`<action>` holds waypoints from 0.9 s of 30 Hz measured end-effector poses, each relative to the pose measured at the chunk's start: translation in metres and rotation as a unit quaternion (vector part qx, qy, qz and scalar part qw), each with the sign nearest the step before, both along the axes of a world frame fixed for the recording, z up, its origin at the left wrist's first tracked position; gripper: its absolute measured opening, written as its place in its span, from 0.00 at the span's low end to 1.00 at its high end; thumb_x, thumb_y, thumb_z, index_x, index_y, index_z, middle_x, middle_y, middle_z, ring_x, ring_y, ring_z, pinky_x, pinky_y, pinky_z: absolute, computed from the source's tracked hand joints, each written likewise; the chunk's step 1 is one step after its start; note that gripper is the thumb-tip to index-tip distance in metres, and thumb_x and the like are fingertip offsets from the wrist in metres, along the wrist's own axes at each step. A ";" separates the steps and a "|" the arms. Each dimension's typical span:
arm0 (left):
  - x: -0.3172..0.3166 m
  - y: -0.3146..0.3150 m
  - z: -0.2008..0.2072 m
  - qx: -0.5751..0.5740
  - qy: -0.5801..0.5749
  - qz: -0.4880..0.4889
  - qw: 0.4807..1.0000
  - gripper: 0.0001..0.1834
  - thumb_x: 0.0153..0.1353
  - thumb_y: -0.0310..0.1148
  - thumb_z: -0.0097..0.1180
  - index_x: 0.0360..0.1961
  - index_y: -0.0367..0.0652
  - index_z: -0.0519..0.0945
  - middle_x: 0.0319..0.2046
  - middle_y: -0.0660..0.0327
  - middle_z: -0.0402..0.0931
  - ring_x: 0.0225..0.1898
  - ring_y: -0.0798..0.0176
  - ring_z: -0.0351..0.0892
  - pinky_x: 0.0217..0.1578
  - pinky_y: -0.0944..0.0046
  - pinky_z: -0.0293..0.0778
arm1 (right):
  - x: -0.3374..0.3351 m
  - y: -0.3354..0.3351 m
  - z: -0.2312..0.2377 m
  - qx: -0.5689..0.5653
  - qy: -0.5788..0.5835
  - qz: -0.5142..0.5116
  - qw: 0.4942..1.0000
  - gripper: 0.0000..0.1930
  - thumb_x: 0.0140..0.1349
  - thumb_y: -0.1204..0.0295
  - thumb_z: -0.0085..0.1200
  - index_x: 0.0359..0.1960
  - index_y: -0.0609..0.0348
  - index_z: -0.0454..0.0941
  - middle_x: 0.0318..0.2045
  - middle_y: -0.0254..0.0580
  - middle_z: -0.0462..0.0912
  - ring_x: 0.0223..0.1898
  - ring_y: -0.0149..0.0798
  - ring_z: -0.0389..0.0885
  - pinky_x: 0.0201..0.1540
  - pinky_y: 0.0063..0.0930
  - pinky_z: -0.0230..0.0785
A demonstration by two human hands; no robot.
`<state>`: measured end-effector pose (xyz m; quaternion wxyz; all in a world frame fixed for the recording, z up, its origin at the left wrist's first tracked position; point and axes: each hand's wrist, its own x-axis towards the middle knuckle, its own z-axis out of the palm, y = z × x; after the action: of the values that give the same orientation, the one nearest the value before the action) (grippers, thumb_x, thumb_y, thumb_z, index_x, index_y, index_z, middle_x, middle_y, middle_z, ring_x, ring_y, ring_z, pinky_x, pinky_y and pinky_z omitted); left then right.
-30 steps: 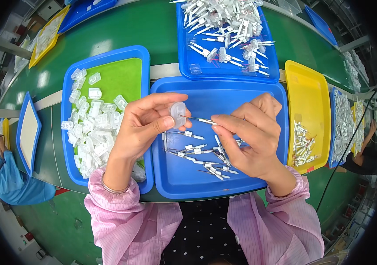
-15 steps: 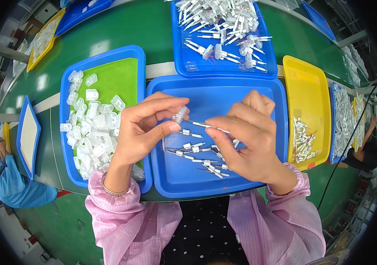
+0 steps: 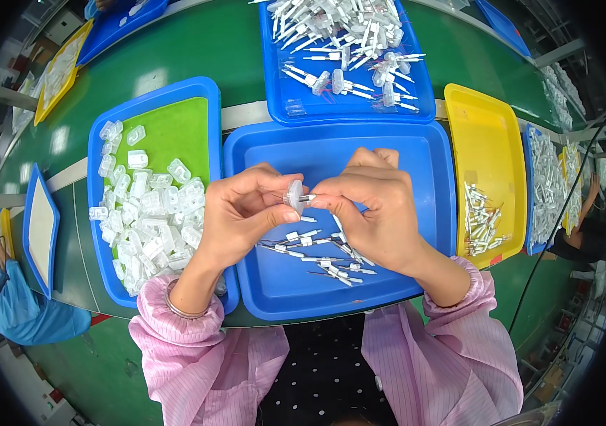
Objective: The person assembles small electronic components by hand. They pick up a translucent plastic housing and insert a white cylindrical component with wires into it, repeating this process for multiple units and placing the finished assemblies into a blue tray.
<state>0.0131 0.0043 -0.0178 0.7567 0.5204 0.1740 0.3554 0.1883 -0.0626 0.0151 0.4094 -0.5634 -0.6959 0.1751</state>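
Note:
Over the blue tray (image 3: pixel 409 284), my left hand (image 3: pixel 243 213) pinches a clear plastic housing (image 3: pixel 294 194) between thumb and fingers. My right hand (image 3: pixel 377 209) grips a thin white rod with wire leads (image 3: pixel 309 199), and its end meets the right face of the housing. How far the rod goes in is hidden by the housing and fingers. Below my hands, several more white rods with dark leads (image 3: pixel 328 255) lie loose in the blue tray.
At the left stands a blue-rimmed tray with a green base (image 3: pixel 193 113), heaped with clear housings (image 3: pixel 150 213). A far blue tray (image 3: pixel 303 106) holds joined pieces (image 3: pixel 345 35). To the right, a yellow tray (image 3: pixel 487 135) carries more rods (image 3: pixel 484 220). A person in blue (image 3: pixel 33 305) sits far left.
My right hand has moved left and brought the rod up against the housing. The housing has turned in my left hand. The whole view has shifted slightly.

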 end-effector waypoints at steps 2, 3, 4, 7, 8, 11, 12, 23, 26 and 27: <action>0.002 -0.005 -0.001 0.098 0.051 0.056 0.992 0.16 0.45 0.13 0.58 0.38 0.28 0.75 0.32 0.57 0.72 0.37 0.64 0.75 0.41 0.67 0.73 | -0.002 -0.001 -0.002 0.026 -0.029 -0.015 0.999 0.03 0.41 0.78 0.58 0.20 0.56 0.78 0.14 0.33 0.74 0.20 0.34 0.66 0.31 0.28 0.51; 0.007 -0.008 -0.003 0.145 0.071 0.076 0.984 0.16 0.44 0.14 0.59 0.37 0.29 0.76 0.32 0.57 0.72 0.36 0.64 0.75 0.40 0.68 0.73 | -0.001 -0.002 -0.003 0.037 -0.048 -0.030 0.998 0.04 0.41 0.79 0.59 0.19 0.56 0.78 0.13 0.34 0.73 0.19 0.33 0.66 0.30 0.27 0.52; 0.008 -0.010 -0.003 0.153 0.077 0.085 0.982 0.16 0.44 0.14 0.60 0.37 0.29 0.76 0.31 0.56 0.72 0.36 0.64 0.75 0.40 0.68 0.73 | -0.003 -0.003 -0.006 0.067 -0.037 -0.031 0.997 0.04 0.41 0.79 0.58 0.19 0.57 0.77 0.13 0.34 0.72 0.18 0.34 0.66 0.30 0.27 0.52; 0.006 -0.013 -0.003 0.141 0.074 0.103 0.982 0.16 0.43 0.14 0.60 0.36 0.29 0.76 0.31 0.55 0.72 0.35 0.64 0.75 0.38 0.68 0.72 | -0.008 -0.002 -0.014 0.127 -0.020 -0.023 0.991 0.05 0.40 0.81 0.57 0.20 0.58 0.76 0.13 0.34 0.71 0.18 0.35 0.65 0.29 0.28 0.53; 0.005 -0.011 -0.005 0.125 0.066 0.094 0.986 0.16 0.43 0.14 0.60 0.37 0.29 0.76 0.32 0.54 0.72 0.36 0.63 0.75 0.39 0.68 0.72 | -0.006 -0.001 -0.014 0.128 -0.019 -0.014 0.991 0.05 0.40 0.81 0.56 0.21 0.58 0.76 0.13 0.34 0.71 0.18 0.35 0.66 0.29 0.29 0.53; 0.007 -0.006 -0.001 0.090 0.053 0.046 0.993 0.15 0.45 0.15 0.59 0.38 0.29 0.76 0.33 0.54 0.72 0.37 0.63 0.75 0.41 0.67 0.72 | 0.003 -0.006 -0.009 0.127 -0.021 0.017 0.991 0.05 0.42 0.80 0.56 0.23 0.58 0.76 0.15 0.34 0.72 0.18 0.36 0.66 0.29 0.30 0.55; 0.007 -0.005 0.005 0.102 0.055 0.040 0.992 0.15 0.45 0.15 0.59 0.38 0.29 0.76 0.33 0.55 0.72 0.37 0.63 0.75 0.41 0.67 0.72 | 0.005 -0.005 -0.003 0.129 -0.019 0.036 0.991 0.05 0.43 0.79 0.57 0.24 0.58 0.76 0.16 0.34 0.72 0.18 0.36 0.66 0.30 0.30 0.55; -0.003 0.002 0.014 0.080 0.092 0.112 0.986 0.15 0.50 0.17 0.55 0.41 0.28 0.73 0.34 0.57 0.72 0.40 0.63 0.75 0.44 0.63 0.73 | 0.164 -0.093 -0.009 -0.324 -0.315 -0.361 0.815 0.04 0.43 0.77 0.53 0.21 0.64 0.78 0.23 0.57 0.77 0.30 0.55 0.77 0.37 0.41 0.69; -0.002 0.002 0.013 0.052 0.089 0.114 0.988 0.15 0.50 0.18 0.55 0.42 0.29 0.72 0.35 0.56 0.73 0.39 0.62 0.76 0.42 0.64 0.73 | 0.163 -0.095 -0.025 -0.315 -0.276 -0.381 0.824 0.05 0.41 0.76 0.53 0.22 0.64 0.78 0.23 0.58 0.77 0.30 0.55 0.77 0.38 0.41 0.69; -0.001 0.002 0.014 0.042 0.089 0.117 0.988 0.15 0.51 0.18 0.55 0.42 0.29 0.72 0.35 0.55 0.74 0.38 0.61 0.76 0.40 0.65 0.74 | 0.166 -0.096 -0.027 -0.315 -0.283 -0.384 0.820 0.06 0.41 0.75 0.53 0.21 0.64 0.78 0.23 0.58 0.77 0.30 0.55 0.77 0.37 0.41 0.69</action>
<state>0.0119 0.0066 -0.0041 0.6690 0.5573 0.2852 0.4007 0.3539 -0.1590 -0.0120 0.0287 -0.9081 -0.4151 0.0462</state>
